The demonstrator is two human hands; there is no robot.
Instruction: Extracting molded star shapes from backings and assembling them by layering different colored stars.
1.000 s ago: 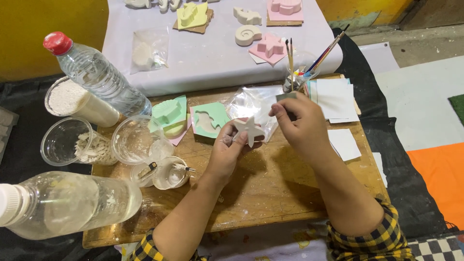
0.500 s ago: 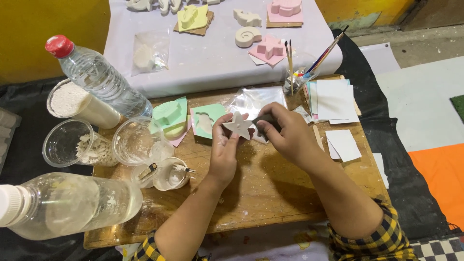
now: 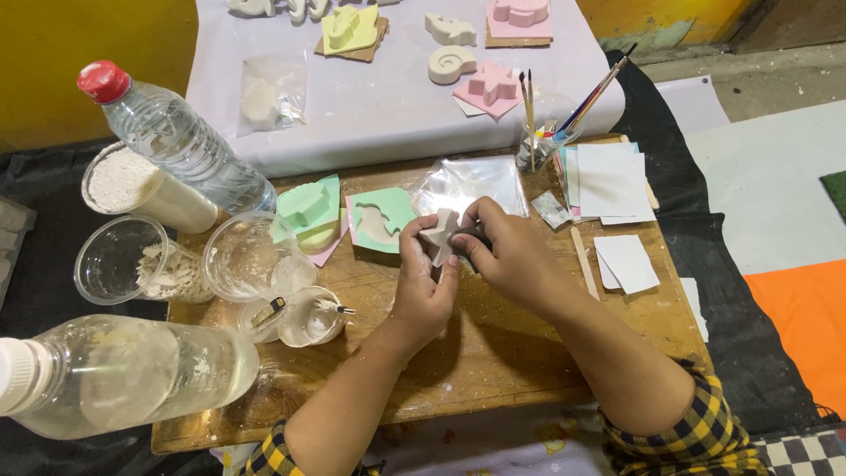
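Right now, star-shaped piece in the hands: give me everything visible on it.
The star-shaped piece is a small, pale beige cast, matte, plaster-like by its look. It is held above the wooden board, just in front of the clear plastic bag. The left hand grips its lower arms; the right hand presses against its right side. That side is hidden.

Most of the pale star-shaped cast (image 3: 440, 236) sat buried between the left hand (image 3: 423, 286) and right hand (image 3: 507, 256), so its lower arms couldn't be seen. Something dark was tucked under the right fingers; couldn't tell what. Bottom left of the frame, the lying bottle (image 3: 115, 375) lost its cap end to the edge. Along the top edge, a few white casts (image 3: 256, 7) were chopped off. Contents of the clear bag (image 3: 269, 92) in the upper left were too hazy to make out.
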